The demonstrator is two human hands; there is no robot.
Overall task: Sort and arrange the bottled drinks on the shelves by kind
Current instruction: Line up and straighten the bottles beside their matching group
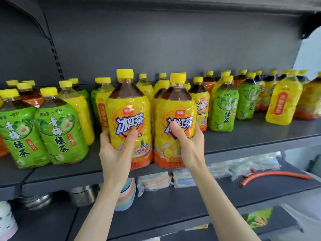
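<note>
Holding two iced black tea bottles at once, one to a hand. Left hand (114, 150) wrapped round the lower half of the left iced black tea bottle (128, 108): thumb laid across the front of the label, fingers curled round its left side. Right hand (189, 146) clasped likewise on the right iced black tea bottle (175, 117), thumb pointing up over the lettering, fingers out of sight round the right flank. Neither grip spread; both closed firmly on the plastic.

Both bottles upright, long axis vertical, yellow caps up, side by side and nearly touching, right at the front edge of the drinks shelf (243, 140). Resting on that edge or lifted just clear of it: cannot tell, with the bases partly masked by the wrists.

Back from the front edge, a mixed crowd. A third iced black tea bottle (200, 103) just behind the right-hand one. Green plum tea bottles (59, 129) to the left along the edge. Another green tea bottle (223, 108) to the right, set back. A yellow-labelled bottle (282, 101) further right again. Below the front edge, on the lower board: an orange hose (278, 174), stacked pastel bowls (126, 193), wrapped sponges (154, 181).

Judged from the mixing: sorting only partly done. Likely next, carrying the pair together to a spot among their own kind. Worth minding: held low on tall bottles, so prone to tipping if swung quickly. One bottle per hand, so no reaching across.
</note>
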